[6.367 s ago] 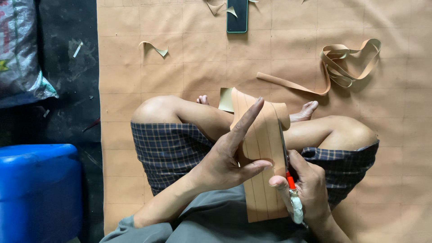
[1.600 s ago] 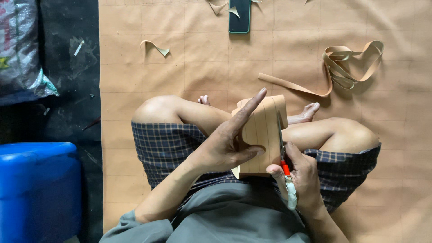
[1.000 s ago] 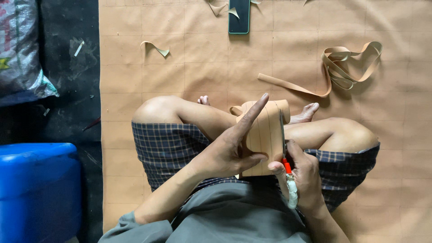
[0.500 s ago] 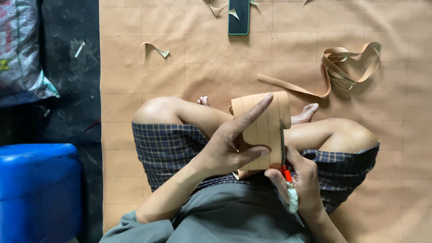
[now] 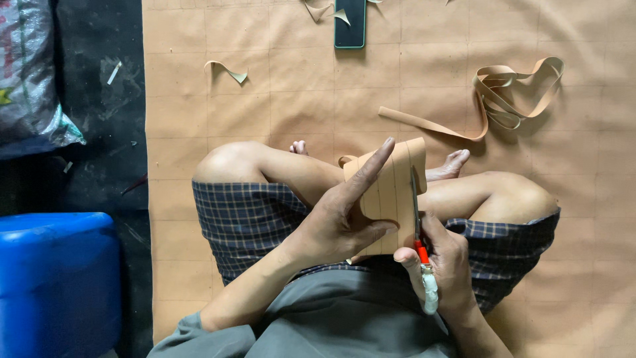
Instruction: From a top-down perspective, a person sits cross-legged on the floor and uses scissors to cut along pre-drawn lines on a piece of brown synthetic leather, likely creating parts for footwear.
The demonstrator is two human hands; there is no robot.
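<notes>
I sit cross-legged on a tan sheet. My left hand (image 5: 338,222) presses a tan leather piece (image 5: 391,192) with ruled lines against my lap, index finger stretched along it. My right hand (image 5: 445,265) grips a knife (image 5: 419,238) with a red and white handle. Its blade lies along the right edge of the leather piece, pointing away from me.
A long cut tan strip (image 5: 510,93) lies coiled at the upper right. A dark phone (image 5: 350,23) rests at the top, small offcuts (image 5: 228,69) near it. A blue plastic container (image 5: 56,278) stands at the left, a plastic sack (image 5: 33,73) above it on dark floor.
The leather piece has been drawn back toward me, so less of it hangs over my lap. My left hand has shifted slightly, and the knife blade now lies further up along its right edge.
</notes>
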